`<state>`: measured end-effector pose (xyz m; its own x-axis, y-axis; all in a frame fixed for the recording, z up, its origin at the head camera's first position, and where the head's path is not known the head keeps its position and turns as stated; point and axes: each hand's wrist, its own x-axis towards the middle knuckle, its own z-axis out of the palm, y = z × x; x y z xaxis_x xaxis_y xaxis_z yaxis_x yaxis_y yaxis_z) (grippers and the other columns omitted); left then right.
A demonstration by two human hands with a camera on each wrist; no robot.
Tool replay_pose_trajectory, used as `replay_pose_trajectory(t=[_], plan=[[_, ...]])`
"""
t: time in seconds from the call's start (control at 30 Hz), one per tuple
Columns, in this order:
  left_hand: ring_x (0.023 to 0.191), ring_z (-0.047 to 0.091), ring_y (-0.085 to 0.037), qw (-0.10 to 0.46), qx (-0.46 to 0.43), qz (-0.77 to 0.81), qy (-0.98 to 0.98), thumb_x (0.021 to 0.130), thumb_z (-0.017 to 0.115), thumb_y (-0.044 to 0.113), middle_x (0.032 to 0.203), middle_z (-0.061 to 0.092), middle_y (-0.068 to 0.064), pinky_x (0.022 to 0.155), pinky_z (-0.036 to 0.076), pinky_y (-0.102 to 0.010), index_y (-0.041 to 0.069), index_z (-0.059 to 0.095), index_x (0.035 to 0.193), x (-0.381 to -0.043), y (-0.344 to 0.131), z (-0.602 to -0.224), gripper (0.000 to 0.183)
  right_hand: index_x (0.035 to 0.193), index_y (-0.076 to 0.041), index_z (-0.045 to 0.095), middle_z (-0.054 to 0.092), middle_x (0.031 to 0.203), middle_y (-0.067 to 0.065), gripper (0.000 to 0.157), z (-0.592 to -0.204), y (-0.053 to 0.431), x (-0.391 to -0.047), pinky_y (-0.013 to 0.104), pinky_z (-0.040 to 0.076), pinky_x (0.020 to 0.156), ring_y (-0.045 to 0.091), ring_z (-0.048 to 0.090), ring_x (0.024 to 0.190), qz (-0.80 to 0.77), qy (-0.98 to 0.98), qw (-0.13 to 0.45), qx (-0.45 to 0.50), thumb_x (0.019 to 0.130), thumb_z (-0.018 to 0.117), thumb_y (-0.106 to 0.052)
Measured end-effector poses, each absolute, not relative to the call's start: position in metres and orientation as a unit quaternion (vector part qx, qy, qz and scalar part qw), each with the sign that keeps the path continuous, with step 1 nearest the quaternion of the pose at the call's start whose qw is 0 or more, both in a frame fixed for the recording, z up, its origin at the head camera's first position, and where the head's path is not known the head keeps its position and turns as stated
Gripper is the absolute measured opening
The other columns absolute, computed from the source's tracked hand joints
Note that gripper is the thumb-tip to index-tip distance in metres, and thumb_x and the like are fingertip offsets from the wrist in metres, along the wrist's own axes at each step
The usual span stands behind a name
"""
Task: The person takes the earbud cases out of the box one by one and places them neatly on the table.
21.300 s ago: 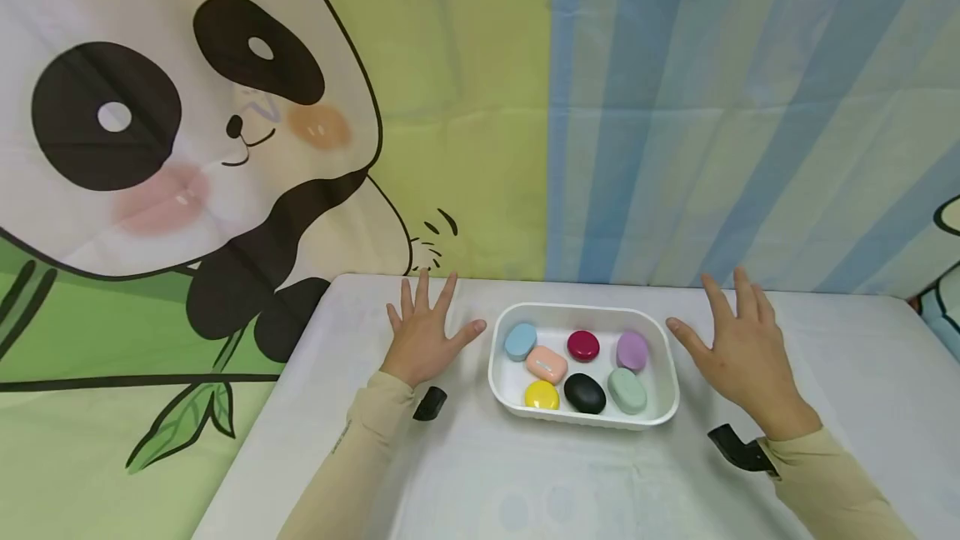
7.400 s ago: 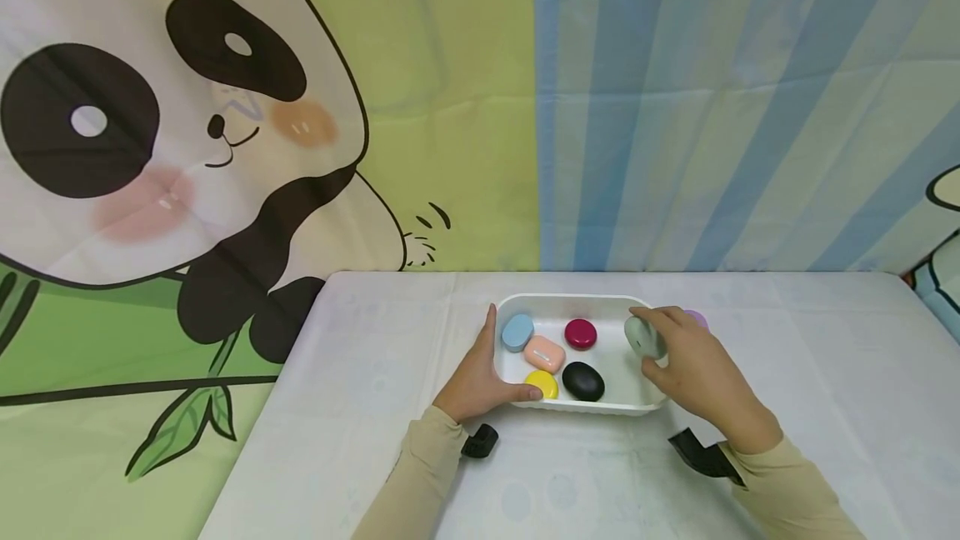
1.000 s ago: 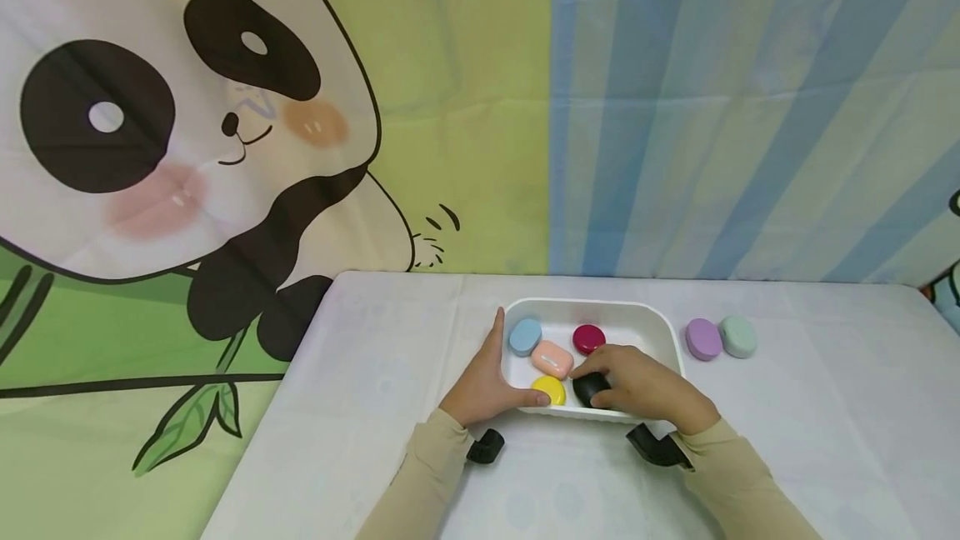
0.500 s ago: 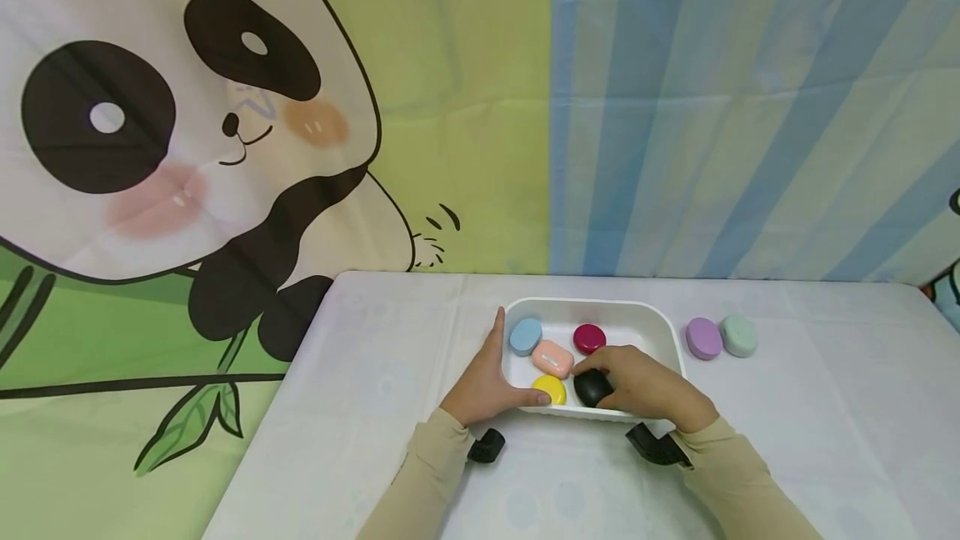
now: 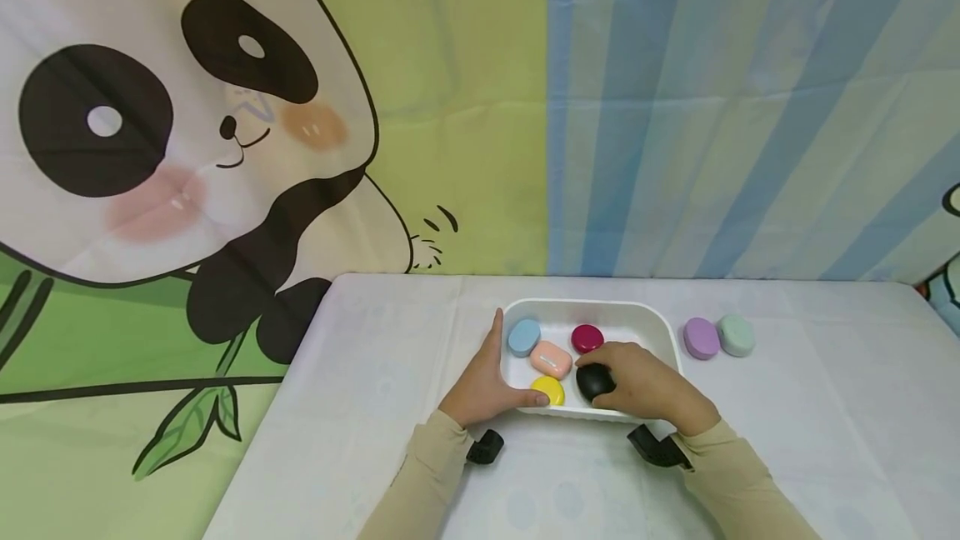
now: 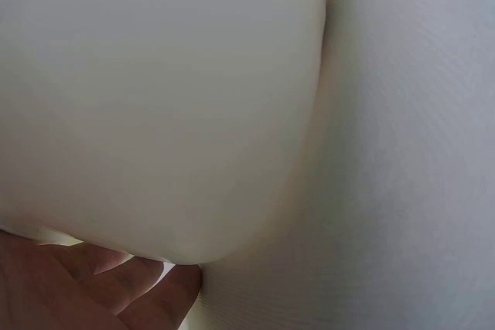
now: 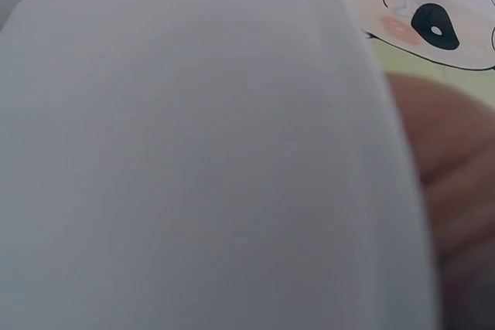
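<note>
In the head view a white rectangular tray [image 5: 630,315] stands on the table, and several smooth, soap-shaped pieces lie in it. My left hand [image 5: 483,382] grips its left end, thumb over the front rim; the left wrist view shows fingers [image 6: 182,291] against the tray's wall. My right hand [image 5: 648,382] reaches over the right side and pinches a black oval piece [image 5: 595,382] near the tray's floor. Around that piece lie a dark red piece [image 5: 587,337], a pink rounded block [image 5: 551,359], a yellow piece [image 5: 550,390] and a light blue piece [image 5: 524,337].
Right of the tray, a purple piece [image 5: 701,338] and a mint green piece [image 5: 736,335] sit side by side on the white-covered table [image 5: 817,407]. Behind the table hangs a printed panda cloth [image 5: 465,107]. The tray's wall [image 7: 209,160] fills most of the right wrist view.
Purple and mint pieces have gone from the tray to the table on its right. My right hand has gone from the mint piece to the black one, now shifted slightly right.
</note>
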<state>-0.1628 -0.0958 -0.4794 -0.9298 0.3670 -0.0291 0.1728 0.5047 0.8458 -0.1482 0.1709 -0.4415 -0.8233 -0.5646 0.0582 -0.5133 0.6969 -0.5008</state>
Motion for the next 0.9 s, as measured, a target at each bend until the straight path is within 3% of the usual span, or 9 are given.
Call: replay_pose_trajectory(t=[0.5,0.9], plan=[[0.151,0.021,-0.025,0.104,0.153,0.470,0.863,0.068,0.093,0.045,0.168,0.011,-0.004,0.119,0.025,-0.051,0.022,-0.007,0.162,-0.164,-0.096,-0.478,0.140,0.120,-0.004,0.071,0.070,0.113,0.008,0.047,-0.436,0.176,-0.147,0.048,0.052,0.093,0.028,0.064,0.104,-0.264,0.930,-0.001,-0.257,0.075,0.081,-0.013],[0.152,0.017,-0.024,0.102,0.158,0.468,0.863,0.067,0.093,0.045,0.168,0.008,-0.002,0.120,0.022,-0.049,0.022,-0.007,0.162,-0.164,-0.096,-0.480,0.141,0.119,-0.006,0.071,0.068,0.111,0.007,0.046,-0.430,0.188,-0.137,0.039,0.056,0.081,0.021,0.063,0.096,-0.264,0.936,-0.042,-0.230,0.074,0.081,-0.012]])
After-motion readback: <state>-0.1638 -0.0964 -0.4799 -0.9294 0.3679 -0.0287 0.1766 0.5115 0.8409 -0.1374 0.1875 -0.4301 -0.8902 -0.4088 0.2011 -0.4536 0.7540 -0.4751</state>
